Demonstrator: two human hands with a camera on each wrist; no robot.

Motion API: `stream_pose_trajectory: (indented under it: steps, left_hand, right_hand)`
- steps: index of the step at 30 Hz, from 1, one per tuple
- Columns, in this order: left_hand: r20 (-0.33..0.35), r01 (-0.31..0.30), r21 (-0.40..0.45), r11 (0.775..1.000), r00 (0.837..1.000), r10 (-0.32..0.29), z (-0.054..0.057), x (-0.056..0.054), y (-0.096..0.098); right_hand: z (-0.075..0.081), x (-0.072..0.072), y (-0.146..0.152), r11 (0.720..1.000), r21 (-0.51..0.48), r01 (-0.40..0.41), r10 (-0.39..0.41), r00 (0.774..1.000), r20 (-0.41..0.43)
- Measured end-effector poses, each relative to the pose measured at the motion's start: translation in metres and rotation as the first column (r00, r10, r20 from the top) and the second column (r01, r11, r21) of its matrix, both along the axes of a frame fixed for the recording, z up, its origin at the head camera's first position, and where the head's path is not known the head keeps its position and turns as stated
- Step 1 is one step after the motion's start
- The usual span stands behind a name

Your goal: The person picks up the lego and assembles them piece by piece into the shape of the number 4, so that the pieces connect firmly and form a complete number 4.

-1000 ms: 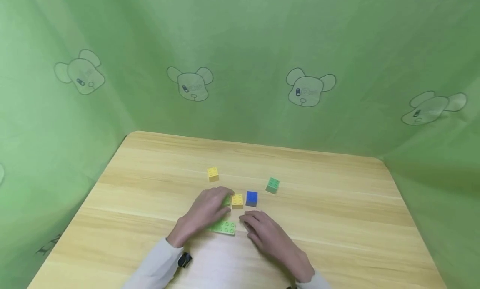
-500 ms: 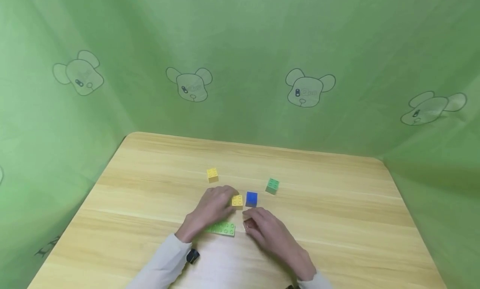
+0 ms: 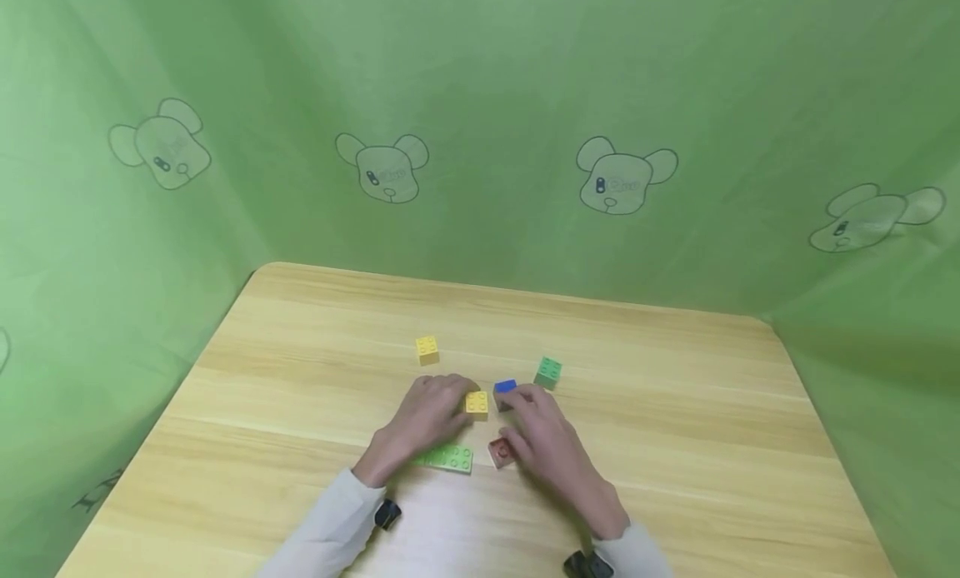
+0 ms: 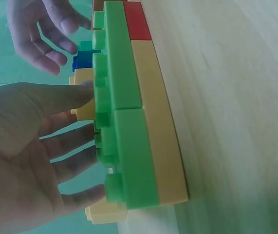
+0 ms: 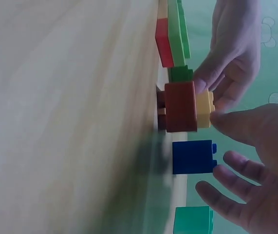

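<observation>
My left hand pinches a yellow brick between thumb and fingers, the brick low over or on the table. My right hand reaches over a blue brick, fingers loosely spread near its studs; whether they touch it is unclear. Below the right thumb lies a reddish-brown brick, studs down and hollow side up. Beside the left wrist is a built row: light-green bricks joined on top of yellow and red ones. The left hand partly covers it in the head view.
Farther back on the wooden table stand a second yellow brick at left and a dark-green brick at right. A green curtain with bear-like drawings rises behind the table's far edge.
My right hand has moved away from the reddish-brown brick, leaving it upturned on the table, and forward to the blue brick. The left hand has moved right and closed on the yellow brick.
</observation>
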State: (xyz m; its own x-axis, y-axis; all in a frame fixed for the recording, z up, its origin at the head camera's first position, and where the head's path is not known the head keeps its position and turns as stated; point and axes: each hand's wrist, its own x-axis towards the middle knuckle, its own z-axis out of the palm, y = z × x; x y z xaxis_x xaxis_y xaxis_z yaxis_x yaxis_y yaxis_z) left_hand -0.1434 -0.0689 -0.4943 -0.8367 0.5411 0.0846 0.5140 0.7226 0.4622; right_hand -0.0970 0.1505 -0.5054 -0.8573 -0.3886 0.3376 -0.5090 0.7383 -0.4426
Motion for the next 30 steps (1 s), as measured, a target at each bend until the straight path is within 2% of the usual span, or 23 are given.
stream_pose_trajectory:
  steps: [2, 5, 8, 11, 15, 18, 21, 23, 24, 26, 29, 30]
  left_hand:
    - [0.002, 0.001, -0.005, 1.000, 1.000, -0.001, 0.000, 0.000, 0.000]
    - [0.020, -0.006, -0.006, 1.000, 1.000, 0.006, 0.001, 0.000, 0.000]
    - [0.039, -0.014, 0.002, 1.000, 0.999, 0.014, 0.001, 0.000, 0.000]
    - [0.045, -0.012, 0.021, 1.000, 0.999, 0.012, 0.001, 0.000, -0.001]
    - [0.080, -0.009, 0.076, 0.997, 0.997, 0.003, 0.002, 0.000, -0.002]
    - [0.166, -0.033, 0.157, 0.987, 0.986, 0.007, 0.005, 0.001, -0.003]
    - [0.273, -0.071, 0.269, 0.961, 0.962, -0.006, 0.008, 0.002, -0.006]
    - [0.330, -0.103, 0.339, 0.935, 0.944, -0.016, 0.009, 0.004, -0.009]
    - [0.349, -0.116, 0.371, 0.921, 0.937, -0.023, 0.010, 0.005, -0.009]
    - [0.404, -0.151, 0.438, 0.886, 0.914, -0.044, 0.012, 0.008, -0.010]
    - [0.481, -0.203, 0.536, 0.819, 0.871, -0.099, 0.015, 0.014, -0.009]
    - [0.500, -0.217, 0.564, 0.797, 0.858, -0.120, 0.016, 0.016, -0.008]
  right_hand:
    - [0.000, 0.002, 0.000, 1.000, 0.005, -0.015, 0.015, 1.000, 0.015]
    - [0.000, 0.005, 0.000, 0.999, 0.011, -0.053, 0.052, 0.995, 0.087]
    - [-0.001, 0.009, 0.001, 0.996, 0.027, -0.085, 0.079, 0.982, 0.174]
    - [-0.002, 0.010, 0.002, 0.994, 0.021, -0.103, 0.096, 0.971, 0.221]
    - [-0.002, 0.010, 0.003, 0.996, -0.054, -0.066, 0.078, 0.964, 0.254]
    - [0.002, 0.009, 0.005, 0.993, -0.117, -0.005, 0.036, 0.964, 0.264]
    - [0.007, 0.007, 0.006, 0.979, -0.196, 0.048, 0.002, 0.969, 0.247]
    - [0.010, 0.007, 0.006, 0.958, -0.275, 0.085, -0.016, 0.970, 0.242]
    - [0.012, 0.007, 0.006, 0.940, -0.325, 0.106, -0.022, 0.968, 0.251]
    - [0.017, 0.007, 0.007, 0.887, -0.435, 0.154, -0.021, 0.955, 0.296]
    - [0.024, 0.007, 0.007, 0.806, -0.547, 0.226, -0.006, 0.927, 0.375]
    - [0.025, 0.006, 0.008, 0.787, -0.568, 0.241, 0.003, 0.919, 0.395]
